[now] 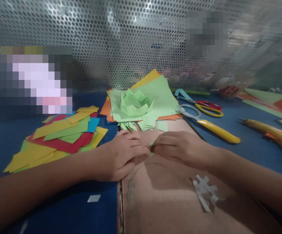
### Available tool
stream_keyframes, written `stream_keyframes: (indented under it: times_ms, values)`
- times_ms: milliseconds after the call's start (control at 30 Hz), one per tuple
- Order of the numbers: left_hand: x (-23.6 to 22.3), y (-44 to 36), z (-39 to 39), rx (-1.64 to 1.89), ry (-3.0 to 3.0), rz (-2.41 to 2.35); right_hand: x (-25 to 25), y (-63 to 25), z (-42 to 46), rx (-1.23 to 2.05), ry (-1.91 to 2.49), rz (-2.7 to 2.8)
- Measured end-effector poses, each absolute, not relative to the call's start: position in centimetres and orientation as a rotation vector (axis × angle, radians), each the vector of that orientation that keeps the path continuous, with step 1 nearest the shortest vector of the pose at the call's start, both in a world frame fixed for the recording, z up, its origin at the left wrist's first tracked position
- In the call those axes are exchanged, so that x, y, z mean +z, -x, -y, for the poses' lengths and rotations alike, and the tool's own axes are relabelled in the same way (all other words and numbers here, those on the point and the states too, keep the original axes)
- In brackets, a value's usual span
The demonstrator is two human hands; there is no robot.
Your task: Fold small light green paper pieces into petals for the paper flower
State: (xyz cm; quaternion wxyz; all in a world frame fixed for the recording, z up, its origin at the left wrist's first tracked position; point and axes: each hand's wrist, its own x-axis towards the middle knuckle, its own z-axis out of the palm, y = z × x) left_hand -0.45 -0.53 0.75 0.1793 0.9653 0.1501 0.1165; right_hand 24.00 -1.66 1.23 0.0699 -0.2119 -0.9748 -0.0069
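Note:
Both hands meet over the brown board, their fingertips close together around a small piece of green paper [151, 145]. My left hand [123, 156] is closed, its fingers pressed down beside the paper. Pinched fingers of my right hand [180, 146] cover most of that piece, so its shape is hidden. Just beyond the hands lie small green paper pieces [147, 123], some folded. Behind them a light green folded-paper ring with pointed tips [136, 103] rests on a stack of coloured sheets [166, 97].
Coloured paper strips [68, 133] are piled at left. To the right lie yellow-handled scissors [216, 130], red-and-yellow scissors [209, 107] and a yellow tool [270, 133]. White strips [204, 191] lie on the board [160, 208]. A perforated metal panel [131, 42] stands behind.

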Motion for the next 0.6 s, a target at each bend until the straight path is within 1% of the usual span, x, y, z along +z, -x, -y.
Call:
stream_keyframes:
  times_ms: [133,233,533,600]
  values:
    - [0.7,0.5,0.5,0.335,-2.744,-0.439,0.9,-23.7,1.6,-0.06,0.633,2.904]
    - [0.8,0.5,0.5,0.323,-2.767,-0.433,0.7,-23.3,1.6,-0.025,0.694,2.831]
    - [0.7,0.3,0.4,0.347,-2.775,-0.404,0.4,-22.5,1.2,0.372,0.862,2.598]
    - [0.8,0.3,0.3,0.34,-2.766,-0.407,0.6,-22.8,1.1,0.428,0.838,2.604]
